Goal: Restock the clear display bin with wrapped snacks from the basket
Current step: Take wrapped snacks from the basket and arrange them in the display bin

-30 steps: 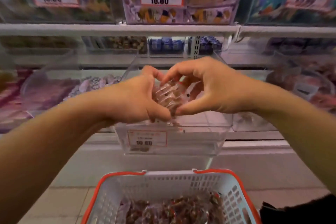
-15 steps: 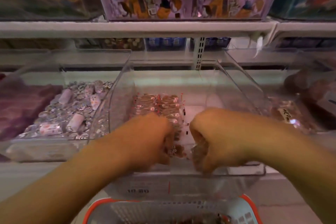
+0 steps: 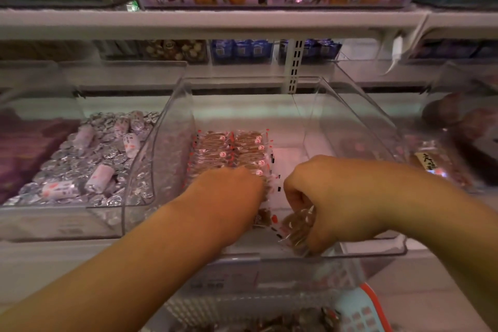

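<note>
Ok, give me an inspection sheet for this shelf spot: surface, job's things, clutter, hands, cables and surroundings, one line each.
Surface: white shelf above; the bins sit on a lower shelf.
Job's things: clear display bin holds neat rows of wrapped snacks on its left side, with bare floor on its right; white basket with an orange rim sits below, with more snacks in it.
Clutter: nothing seen.
Hands: left hand rests on the snack rows, its fingers hidden; right hand grips a bunch of wrapped snacks low at the bin's front.
Cables: nothing seen.
Surroundings: neighbouring bin of silver-wrapped sweets to the left; blue packs behind.
</note>
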Tool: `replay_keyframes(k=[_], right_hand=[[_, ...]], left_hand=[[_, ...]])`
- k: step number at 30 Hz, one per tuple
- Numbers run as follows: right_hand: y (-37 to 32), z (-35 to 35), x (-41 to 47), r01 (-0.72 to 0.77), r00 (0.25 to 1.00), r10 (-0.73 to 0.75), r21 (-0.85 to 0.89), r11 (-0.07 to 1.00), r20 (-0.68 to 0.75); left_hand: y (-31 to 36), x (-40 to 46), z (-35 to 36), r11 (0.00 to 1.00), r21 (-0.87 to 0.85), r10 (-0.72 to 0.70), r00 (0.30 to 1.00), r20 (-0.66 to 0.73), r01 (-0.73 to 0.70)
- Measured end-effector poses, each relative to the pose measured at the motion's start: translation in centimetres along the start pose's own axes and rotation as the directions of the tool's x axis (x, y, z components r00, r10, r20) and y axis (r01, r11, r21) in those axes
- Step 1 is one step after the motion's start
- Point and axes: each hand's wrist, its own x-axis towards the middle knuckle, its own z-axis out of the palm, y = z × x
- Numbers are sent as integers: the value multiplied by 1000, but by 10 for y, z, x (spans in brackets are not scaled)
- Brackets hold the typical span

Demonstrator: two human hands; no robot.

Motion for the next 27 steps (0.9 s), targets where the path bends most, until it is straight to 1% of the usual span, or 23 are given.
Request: replay_keyframes(k=[4,6,8,9,13,16,18,20,24,27], right_hand=[[-1,4,1,58,998,-58,-7,998,14],[-1,6,3,69,997,-69,7,998,15],[-1,7,4,70,997,-70,34,997,-11],[-1,7,5,70,997,-68,52,996,-35],[-1,7,5,31,993,-17,118,993,-118],[0,8,5,-12,996,21,112,994,-85],[0,10,8,-55,997,59,75,996,-59],[0,14,12,-95,994,97,43,995,-56],[-9,18,19,-116,991,120,64,991,-58],[-17,20,25,-97,981,120,150,984,-153]], left_hand=[[0,-1,2,1000,14,21,1000,-12,-21],[-1,-2,0,1000,23,11,1000,22,-11],[0,-2,-3,999,46,-14,998,64,11],[0,-2,-4,998,61,-16,998,55,12],[-1,-3,-1,996,89,22,1000,12,-23],[-4,-4,0,993,108,45,999,19,-47],[-4,-4,-1,990,136,42,999,29,-45],[-3,-4,-4,989,143,23,999,32,-28],[-4,-2,-5,986,166,-21,998,-54,30],[-5,0,-2,992,73,-97,992,-76,102]])
